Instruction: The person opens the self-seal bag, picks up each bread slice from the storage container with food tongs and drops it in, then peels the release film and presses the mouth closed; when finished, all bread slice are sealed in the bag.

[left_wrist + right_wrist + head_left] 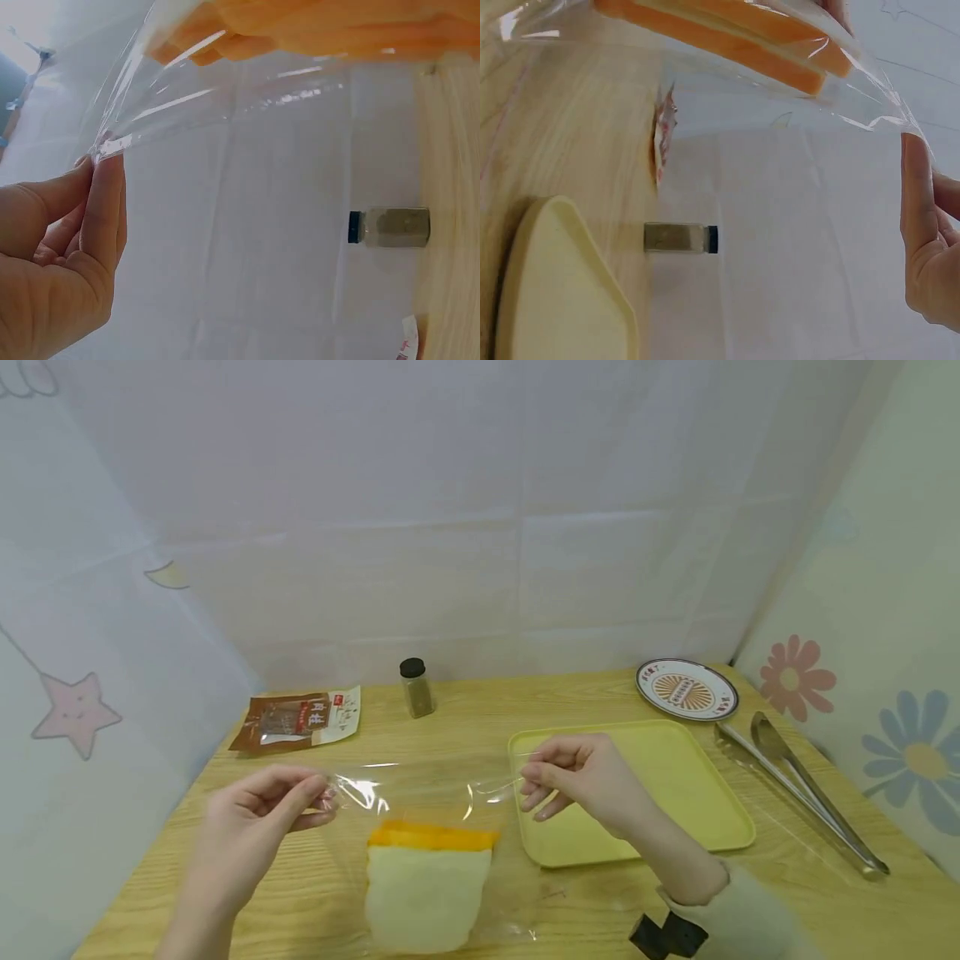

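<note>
Both hands hold a clear plastic bag (375,789) up by its top corners, stretched wide between them. Inside it are slices of white bread (426,893) with orange-brown crusts, which show edge-on through the film in the right wrist view. My left hand (258,814) pinches the left corner between thumb and fingers; the gathered film shows at its fingertips in the left wrist view. At the opposite corner, my right hand (581,777) pinches the film, in front of the yellow tray (637,785) in the head view.
A small jar (417,692) with a black lid stands at the back, right of a brown and cream packet (300,720). A patterned plate (686,690) lies at the back right, near metal tongs (806,797) along the right side. White sheets enclose the table.
</note>
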A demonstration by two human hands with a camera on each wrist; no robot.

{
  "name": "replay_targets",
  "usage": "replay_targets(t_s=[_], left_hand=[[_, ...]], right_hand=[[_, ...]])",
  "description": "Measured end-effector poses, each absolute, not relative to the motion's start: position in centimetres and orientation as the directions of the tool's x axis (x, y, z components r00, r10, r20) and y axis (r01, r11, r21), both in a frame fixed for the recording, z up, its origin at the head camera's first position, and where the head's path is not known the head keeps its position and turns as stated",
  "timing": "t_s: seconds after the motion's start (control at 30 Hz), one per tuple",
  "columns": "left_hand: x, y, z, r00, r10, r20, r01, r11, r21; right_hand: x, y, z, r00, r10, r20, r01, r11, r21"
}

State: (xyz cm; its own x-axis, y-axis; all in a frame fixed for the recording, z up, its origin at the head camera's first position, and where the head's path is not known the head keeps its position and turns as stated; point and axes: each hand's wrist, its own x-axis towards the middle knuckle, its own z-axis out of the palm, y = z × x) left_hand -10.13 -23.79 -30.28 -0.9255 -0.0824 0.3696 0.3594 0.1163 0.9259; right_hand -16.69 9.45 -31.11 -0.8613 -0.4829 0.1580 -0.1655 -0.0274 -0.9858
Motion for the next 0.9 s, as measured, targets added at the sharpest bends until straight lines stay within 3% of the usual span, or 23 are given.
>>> replay_targets(t_s=[0.43,0.6,0.9], left_hand=[[-16.8,-26.0,-32.2,-0.984,-0.005,0.179,0.172,0.251,0.953],[-19.8,-26.9,-34.1,-0.999,0.016,0.038,0.04,0.23,0.972],[-23.3,-27.5,-36.5,-0.996,0.045,-0.083,-0.069,0.259,0.963]], right_hand=[[-23.4,7.0,-32.9,-0.885,-0.465,0.002,-0.086,0.159,-0.984],[-26.1,5.9,-34.3,-0.876,-0.475,-0.083,-0.048,0.257,-0.965],[-29.1,4.5,-36.8,-0.898,-0.405,-0.174,0.019,0.36,-0.933]])
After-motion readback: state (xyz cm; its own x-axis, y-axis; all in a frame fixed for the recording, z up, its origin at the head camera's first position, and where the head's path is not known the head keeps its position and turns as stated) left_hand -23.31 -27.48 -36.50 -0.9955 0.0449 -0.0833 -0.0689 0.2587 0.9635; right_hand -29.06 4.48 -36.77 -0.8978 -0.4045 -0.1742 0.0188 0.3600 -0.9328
